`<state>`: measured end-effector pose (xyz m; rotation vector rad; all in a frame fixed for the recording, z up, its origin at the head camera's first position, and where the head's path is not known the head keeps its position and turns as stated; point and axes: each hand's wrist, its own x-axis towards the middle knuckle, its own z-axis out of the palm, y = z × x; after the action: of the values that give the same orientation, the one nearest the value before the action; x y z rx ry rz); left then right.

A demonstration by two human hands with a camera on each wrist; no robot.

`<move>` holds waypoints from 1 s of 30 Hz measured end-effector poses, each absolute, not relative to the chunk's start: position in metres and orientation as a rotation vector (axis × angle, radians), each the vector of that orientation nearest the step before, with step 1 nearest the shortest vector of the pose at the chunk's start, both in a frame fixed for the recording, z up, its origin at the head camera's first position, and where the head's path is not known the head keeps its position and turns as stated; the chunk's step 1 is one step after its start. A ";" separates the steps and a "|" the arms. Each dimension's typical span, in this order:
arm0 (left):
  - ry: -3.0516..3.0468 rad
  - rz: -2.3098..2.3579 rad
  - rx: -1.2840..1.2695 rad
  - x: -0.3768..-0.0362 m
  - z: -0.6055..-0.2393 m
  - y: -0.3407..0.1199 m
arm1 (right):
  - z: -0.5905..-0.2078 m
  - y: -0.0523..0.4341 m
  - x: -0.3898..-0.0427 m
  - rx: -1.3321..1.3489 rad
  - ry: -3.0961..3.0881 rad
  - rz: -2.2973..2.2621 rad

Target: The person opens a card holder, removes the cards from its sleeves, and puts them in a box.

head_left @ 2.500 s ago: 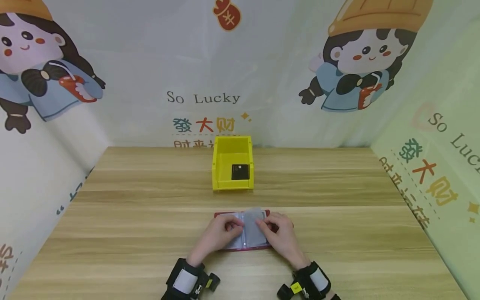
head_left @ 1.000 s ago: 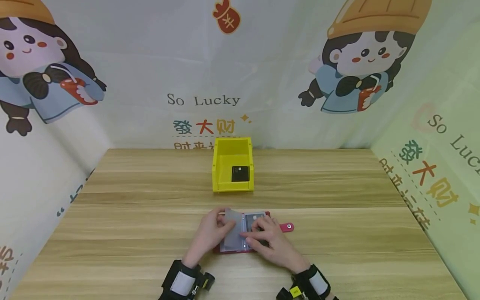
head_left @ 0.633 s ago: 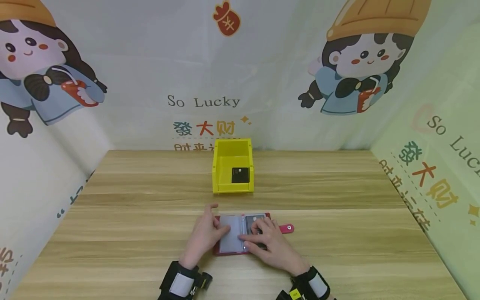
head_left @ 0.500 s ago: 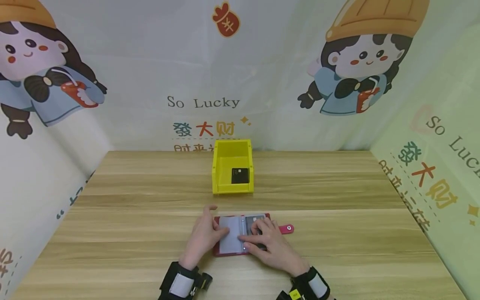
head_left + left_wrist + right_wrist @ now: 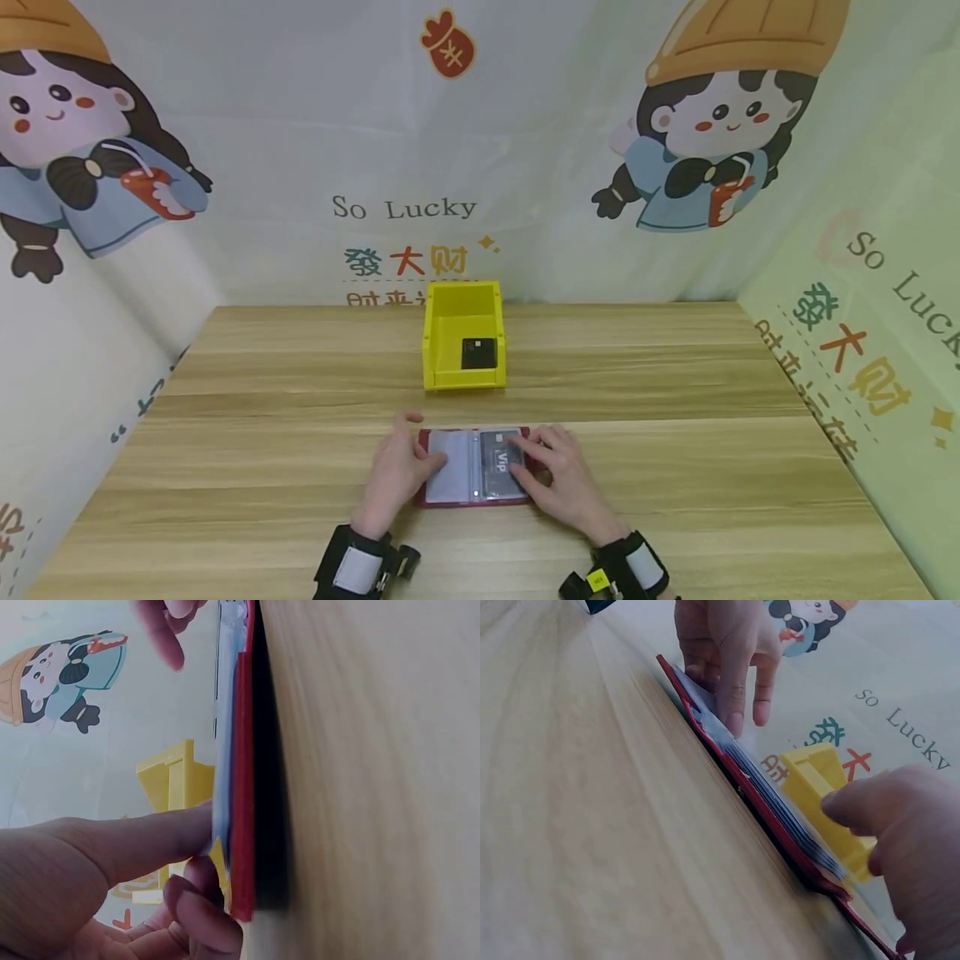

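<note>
We have the red card holder [image 5: 473, 478] lying open flat near the desk's [image 5: 675, 467] front edge, a clear sleeve now turned over to the left, exposing a "VIP" card [image 5: 501, 457]. Our left hand [image 5: 395, 475] presses the left page with straight fingers; our right hand [image 5: 564, 477] rests fingertips on the card. Behind stands the yellow bin [image 5: 462, 335].
</note>
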<state>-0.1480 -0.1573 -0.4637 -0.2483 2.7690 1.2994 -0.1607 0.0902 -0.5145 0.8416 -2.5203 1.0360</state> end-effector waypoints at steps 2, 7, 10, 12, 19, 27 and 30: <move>2.802 1.268 -0.234 -0.148 -0.463 -0.157 | -0.514 0.091 -0.161 0.813 -2.606 1.016; 2.918 1.179 -0.136 -0.145 -0.459 -0.149 | -0.512 0.091 -0.161 0.781 -2.731 0.985; 2.971 1.143 -0.016 -0.143 -0.457 -0.140 | -0.511 0.090 -0.161 0.780 -2.744 0.985; 2.976 1.135 0.074 -0.142 -0.457 -0.133 | -0.510 0.089 -0.160 0.779 -2.743 0.984; 2.941 1.164 0.185 -0.147 -0.461 -0.121 | -0.512 0.083 -0.160 0.756 -2.744 0.962; 2.821 1.233 0.082 -0.151 -0.465 -0.122 | -0.512 0.083 -0.159 0.747 -2.747 0.970; 2.800 1.242 0.073 -0.152 -0.466 -0.122 | -0.512 0.084 -0.159 0.754 -2.745 0.963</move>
<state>-0.1518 -0.1219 -0.4663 0.0728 2.8004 1.2420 -0.1594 0.0837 -0.5124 0.7542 -2.7447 0.9631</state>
